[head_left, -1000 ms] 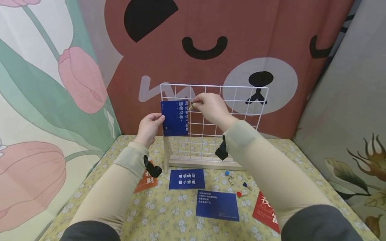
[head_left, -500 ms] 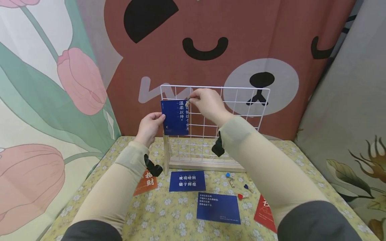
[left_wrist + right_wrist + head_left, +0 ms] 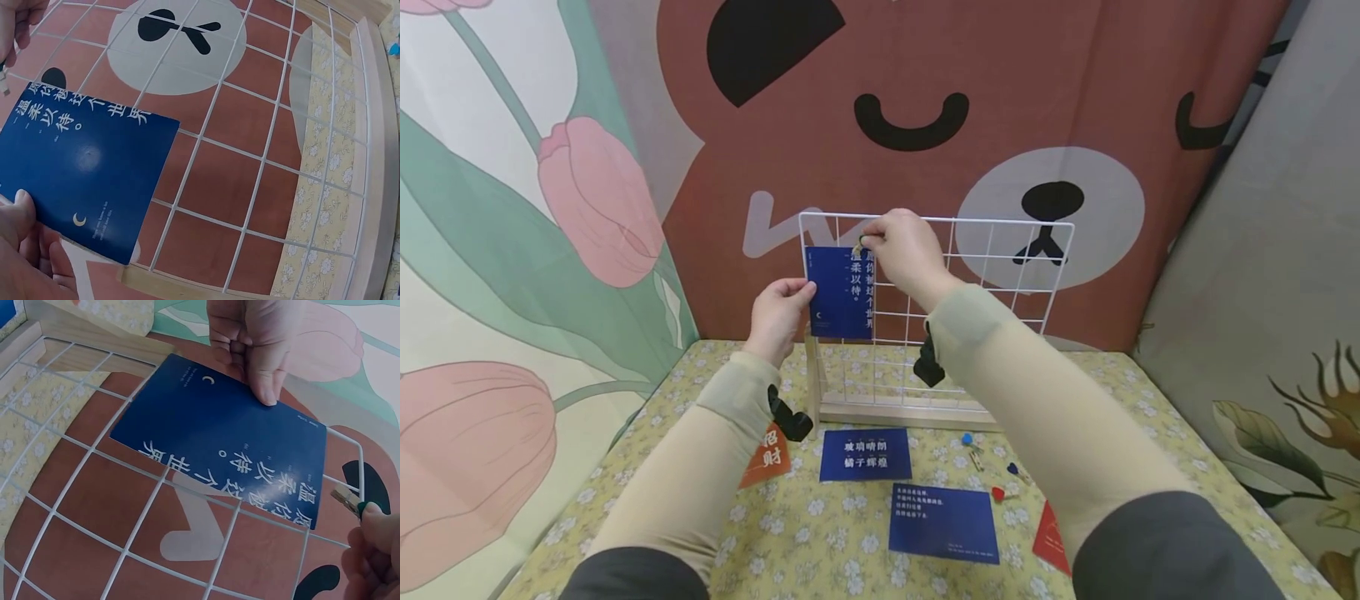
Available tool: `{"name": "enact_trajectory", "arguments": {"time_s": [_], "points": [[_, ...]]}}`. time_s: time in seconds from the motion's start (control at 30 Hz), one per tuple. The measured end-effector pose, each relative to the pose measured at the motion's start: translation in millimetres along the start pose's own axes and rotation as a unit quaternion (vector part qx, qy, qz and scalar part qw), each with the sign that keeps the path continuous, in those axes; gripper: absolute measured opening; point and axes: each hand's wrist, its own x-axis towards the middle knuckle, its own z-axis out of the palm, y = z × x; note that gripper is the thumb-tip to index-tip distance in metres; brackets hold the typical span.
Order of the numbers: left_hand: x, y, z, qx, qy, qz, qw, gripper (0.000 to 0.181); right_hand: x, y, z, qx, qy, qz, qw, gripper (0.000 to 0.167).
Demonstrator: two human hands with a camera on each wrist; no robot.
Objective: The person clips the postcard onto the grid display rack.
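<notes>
Beige-sleeved, the person's left hand (image 3: 777, 317) pinches the left edge of one blue rectangular white-lettered card (image 3: 838, 293), left of the frame's centre, before one white wire grid (image 3: 262, 160). The right hand (image 3: 912, 257) pinches one small green-topped wooden clip (image 3: 348, 500) near the card's upper edge. Lower down, on yellow floral cloth (image 3: 827, 542), lie two flat blue cards (image 3: 943, 525), one orange card (image 3: 771, 458), one red card (image 3: 1051, 537) and three colour-topped clips (image 3: 998, 494).
</notes>
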Motion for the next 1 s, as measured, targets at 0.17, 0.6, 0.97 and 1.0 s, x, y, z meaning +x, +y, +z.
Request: {"name": "enact_trajectory", "arguments": {"time_s": [0.17, 0.6, 0.97, 1.0], "points": [[-0.3, 0.5, 1.7, -0.007, 0.018, 0.008, 0.9998, 0.031, 3.5, -4, 5, -0.006, 0.018, 0.002, 0.9998, 0.024], [-3.5, -1.4, 8.7, -0.053, 0.046, 0.018, 0.9974, 0.028, 10.7, -7, 15, -0.014, 0.039, 0.028, 0.9988, 0.024], [-3.9, -0.7, 13.4, -0.071, 0.054, 0.003, 0.996, 0.027, 15.5, -13, 25, -0.055, 0.032, 0.06, 0.9962, 0.027], [-3.7, -0.6, 13.8, -0.072, 0.055, 0.004, 0.9959, 0.027, 16.1, -14, 25, -0.058, 0.031, 0.062, 0.9959, 0.026]]}}
